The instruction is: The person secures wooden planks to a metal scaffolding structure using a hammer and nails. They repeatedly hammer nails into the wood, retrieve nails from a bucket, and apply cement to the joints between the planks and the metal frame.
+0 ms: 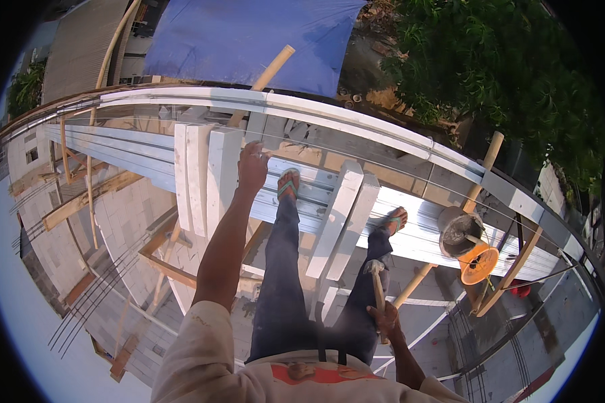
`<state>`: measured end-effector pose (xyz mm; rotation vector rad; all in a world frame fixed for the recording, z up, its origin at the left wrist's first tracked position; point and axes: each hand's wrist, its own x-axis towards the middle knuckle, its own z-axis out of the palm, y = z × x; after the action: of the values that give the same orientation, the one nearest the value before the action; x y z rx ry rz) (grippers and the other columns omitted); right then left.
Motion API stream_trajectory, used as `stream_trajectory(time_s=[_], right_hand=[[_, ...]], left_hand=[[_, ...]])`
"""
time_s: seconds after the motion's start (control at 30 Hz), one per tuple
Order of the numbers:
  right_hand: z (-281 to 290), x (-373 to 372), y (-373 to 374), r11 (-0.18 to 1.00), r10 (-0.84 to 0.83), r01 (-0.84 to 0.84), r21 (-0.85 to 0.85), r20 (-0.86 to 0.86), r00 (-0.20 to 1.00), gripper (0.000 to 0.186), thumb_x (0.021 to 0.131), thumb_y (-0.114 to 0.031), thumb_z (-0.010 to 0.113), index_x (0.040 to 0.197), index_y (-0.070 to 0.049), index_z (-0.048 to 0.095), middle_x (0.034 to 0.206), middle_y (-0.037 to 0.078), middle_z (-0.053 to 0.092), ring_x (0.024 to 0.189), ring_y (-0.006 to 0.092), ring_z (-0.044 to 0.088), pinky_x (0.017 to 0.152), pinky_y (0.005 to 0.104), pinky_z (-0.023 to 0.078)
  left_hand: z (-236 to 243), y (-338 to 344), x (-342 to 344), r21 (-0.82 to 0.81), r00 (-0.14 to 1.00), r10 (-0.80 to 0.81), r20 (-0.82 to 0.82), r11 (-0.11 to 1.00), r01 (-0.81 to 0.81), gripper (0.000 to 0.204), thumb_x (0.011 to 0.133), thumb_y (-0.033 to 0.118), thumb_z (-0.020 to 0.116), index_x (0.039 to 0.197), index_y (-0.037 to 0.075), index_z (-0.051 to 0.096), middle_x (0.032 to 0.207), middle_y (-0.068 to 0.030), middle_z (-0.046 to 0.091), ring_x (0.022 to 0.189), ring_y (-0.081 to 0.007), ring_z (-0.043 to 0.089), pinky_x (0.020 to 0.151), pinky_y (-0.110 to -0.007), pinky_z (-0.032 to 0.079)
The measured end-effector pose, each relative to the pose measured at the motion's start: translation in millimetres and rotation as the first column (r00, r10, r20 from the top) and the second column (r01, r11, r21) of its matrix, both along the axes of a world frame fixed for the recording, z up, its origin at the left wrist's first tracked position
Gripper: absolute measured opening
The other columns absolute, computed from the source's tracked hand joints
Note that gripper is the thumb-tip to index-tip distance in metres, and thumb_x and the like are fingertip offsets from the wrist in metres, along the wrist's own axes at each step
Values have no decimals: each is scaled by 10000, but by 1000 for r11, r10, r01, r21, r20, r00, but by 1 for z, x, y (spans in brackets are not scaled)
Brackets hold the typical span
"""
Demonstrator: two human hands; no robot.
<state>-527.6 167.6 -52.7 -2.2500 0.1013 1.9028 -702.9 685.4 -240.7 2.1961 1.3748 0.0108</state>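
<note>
White planks (pixel 215 174) left; blue tarpaulin (pixel 249 37) far; orange bucket (pixel 478 263) right; green sandals (pixel 288 183); dark trousers (pixel 286 282); cream shirt (pixel 202 363), red-orange print.

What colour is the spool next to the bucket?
Orange spool, beside the grey bucket; the head view shows it best.

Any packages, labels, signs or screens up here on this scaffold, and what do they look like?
No packages, signs or screens.
Printed patch: on the person's pale shirt at the lower edge; a flat orange-red panel with a small picture.
The right hand holds a hammer; no label shows on it.
</note>
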Motion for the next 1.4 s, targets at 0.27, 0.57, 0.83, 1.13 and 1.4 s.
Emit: stream_trajectory(time_s=[0.27,0.57,0.83,1.13,1.4], right_hand=[[-13,-20,26,980,40,-61,-188,-115,993,576,865,-366,782,1196,66,593,788,182,671,575,223,690,463,365,543],[-18,-20,30,966,-14,-37,-254,-194,981,608,868,-337,789,1273,54,560,802,165,673,546,209,672,448,337,552],[-21,-11,26,957,-53,-7,-289,-199,979,577,864,-331,792,1248,47,584,744,131,650,525,184,643,430,333,535],[-27,-23,16,978,-4,-20,-208,-115,993,398,882,-292,779,1041,31,608,643,69,592,465,152,586,383,316,470],[-33,-70,-38,928,274,-278,-247,-51,960,463,905,-442,730,1225,-108,708,1082,231,731,944,309,703,832,516,534]], left_hand=[[-94,117,66,266,882,-440,-168,841,471,582,893,345,736,1438,204,588,1505,-41,482,1425,-271,423,1192,-553,276],[-119,160,58,90,861,-501,-88,857,508,582,857,290,771,1403,176,603,1373,-65,613,1335,-265,521,1210,-527,256],[-118,179,81,-53,911,-410,48,910,412,441,710,288,879,1100,148,728,1117,-47,690,1160,-299,603,1034,-473,393],[-117,183,77,-119,931,-362,38,924,364,481,605,377,884,1002,155,728,1071,-23,687,1144,-291,612,971,-449,464],[-100,184,90,-117,904,-408,-126,911,395,450,733,364,898,1115,215,714,1175,-28,657,1210,-276,586,1048,-470,380]])
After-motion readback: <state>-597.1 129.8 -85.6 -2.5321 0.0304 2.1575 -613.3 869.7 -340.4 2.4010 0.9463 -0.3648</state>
